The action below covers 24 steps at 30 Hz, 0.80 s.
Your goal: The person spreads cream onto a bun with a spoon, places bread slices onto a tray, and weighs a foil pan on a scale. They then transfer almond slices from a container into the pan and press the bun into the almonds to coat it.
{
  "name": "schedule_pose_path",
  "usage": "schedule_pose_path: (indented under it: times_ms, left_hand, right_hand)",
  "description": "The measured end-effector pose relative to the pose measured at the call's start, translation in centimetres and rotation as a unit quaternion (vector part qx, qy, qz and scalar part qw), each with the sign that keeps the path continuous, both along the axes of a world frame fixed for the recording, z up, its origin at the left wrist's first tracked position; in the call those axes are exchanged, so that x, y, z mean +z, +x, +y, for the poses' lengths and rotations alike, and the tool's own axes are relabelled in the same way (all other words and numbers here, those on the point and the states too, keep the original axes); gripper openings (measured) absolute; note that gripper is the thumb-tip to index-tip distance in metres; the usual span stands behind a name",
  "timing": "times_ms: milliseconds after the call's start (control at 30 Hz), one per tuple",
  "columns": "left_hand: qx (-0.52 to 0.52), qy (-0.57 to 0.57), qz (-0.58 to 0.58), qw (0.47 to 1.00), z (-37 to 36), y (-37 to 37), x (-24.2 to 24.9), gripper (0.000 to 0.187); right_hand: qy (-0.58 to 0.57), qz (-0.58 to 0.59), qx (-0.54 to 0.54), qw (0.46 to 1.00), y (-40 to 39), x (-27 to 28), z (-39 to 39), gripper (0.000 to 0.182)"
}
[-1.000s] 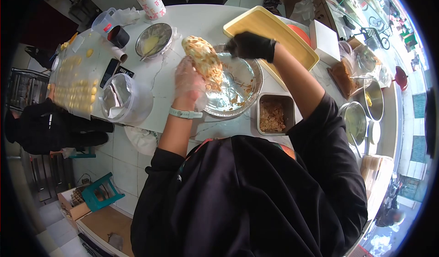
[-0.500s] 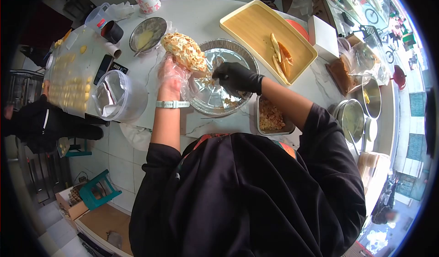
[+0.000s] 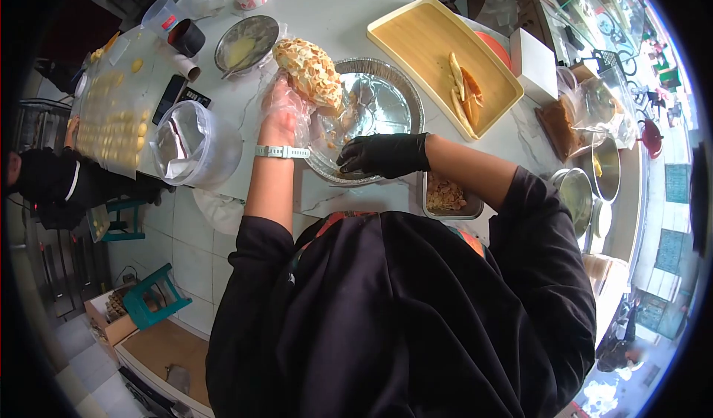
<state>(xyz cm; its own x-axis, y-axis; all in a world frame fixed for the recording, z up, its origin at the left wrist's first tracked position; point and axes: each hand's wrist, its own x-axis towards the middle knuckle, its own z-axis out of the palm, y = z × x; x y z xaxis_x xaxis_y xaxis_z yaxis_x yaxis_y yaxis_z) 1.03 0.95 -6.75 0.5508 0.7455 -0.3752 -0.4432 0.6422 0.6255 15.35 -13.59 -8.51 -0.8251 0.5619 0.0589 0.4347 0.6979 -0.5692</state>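
Observation:
In my left hand (image 3: 279, 113), covered by a clear plastic glove, is an oval bread roll (image 3: 308, 72) coated in almond flakes. The hand holds it from below, over the left rim of a round foil pan (image 3: 382, 98). My right hand (image 3: 382, 156), in a black glove, reaches low inside the pan near its front edge. Its fingers curl down to the pan bottom, and whatever lies under them is hidden. A few loose flakes lie in the pan. A metal tin of almond flakes (image 3: 445, 195) stands just right of the pan, below my right forearm.
A wooden tray (image 3: 423, 39) with bread strips (image 3: 464, 95) sits back right, beside a white box (image 3: 533, 65). On the left are a metal bowl (image 3: 249, 39), a clear tub (image 3: 215, 154) and a phone (image 3: 171, 98). Another person (image 3: 67, 188) is at the far left.
My right hand has moved from beside the roll down to the front of the pan. My left hand still holds the roll. The whole view has shifted slightly.

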Motion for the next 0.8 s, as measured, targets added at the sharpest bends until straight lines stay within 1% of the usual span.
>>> schedule_pose_path:
  times_ms: [33, 133, 167, 200, 267, 333, 467, 567, 600, 667, 733, 800]
  left_hand:
    - [-0.006, 0.003, -0.004, 1.000, -0.1, 0.1, 0.2, 0.041]
    - [-0.017, -0.003, -0.015, 1.000, 0.5, 0.4, -0.5, 0.041]
    - [-0.018, -0.008, -0.019, 1.000, 0.8, 0.6, -0.9, 0.041]
    - [-0.021, -0.006, -0.019, 1.000, 1.0, 0.7, -1.0, 0.041]
    - [-0.025, -0.004, -0.017, 1.000, 1.3, 0.7, -1.3, 0.040]
    - [-0.028, 0.003, -0.026, 0.999, 1.3, 0.7, -1.2, 0.041]
    - [-0.034, -0.017, -0.034, 0.999, 0.8, 0.6, -0.5, 0.040]
    - [-0.035, 0.003, -0.010, 0.999, 0.4, 0.5, 0.5, 0.040]
    - [-0.040, 0.005, -0.002, 0.999, 0.5, 0.3, 0.6, 0.040]
    - [-0.052, 0.011, 0.013, 0.998, 0.8, -0.1, 0.7, 0.041]
    - [-0.077, -0.008, -0.019, 0.997, 0.8, -0.2, 0.8, 0.042]
    - [-0.100, -0.027, -0.047, 0.994, 0.5, -0.2, 1.0, 0.042]
  right_hand:
    - [0.002, 0.042, -0.008, 0.999, 0.3, -0.3, -0.1, 0.040]
    - [0.070, 0.036, 0.015, 0.997, 0.8, -0.6, 0.3, 0.035]
    - [-0.033, 0.046, -0.028, 0.998, 0.9, -1.1, 0.4, 0.032]
    - [-0.135, 0.057, -0.069, 0.987, 0.7, -1.3, 0.4, 0.030]
    - [-0.183, 0.009, -0.090, 0.979, 0.8, -1.6, 0.3, 0.025]
    - [-0.072, -0.110, -0.051, 0.990, 0.6, 1.0, 0.3, 0.022]
    - [0.058, -0.076, -0.031, 0.995, 1.0, -0.9, -0.1, 0.016]
    - [-0.029, 0.043, -0.119, 0.991, 1.8, -1.2, -0.3, 0.008]
    - [-0.258, 0.091, -0.258, 0.927, 2.1, -0.4, -0.5, 0.010]
    - [-0.065, 0.020, -0.279, 0.958, 3.4, 1.1, 0.3, 0.012]
    - [-0.069, 0.123, -0.349, 0.927, 4.7, 3.7, 1.0, 0.014]
    - [-0.043, 0.159, -0.394, 0.904, 5.1, 7.4, 1.6, 0.013]
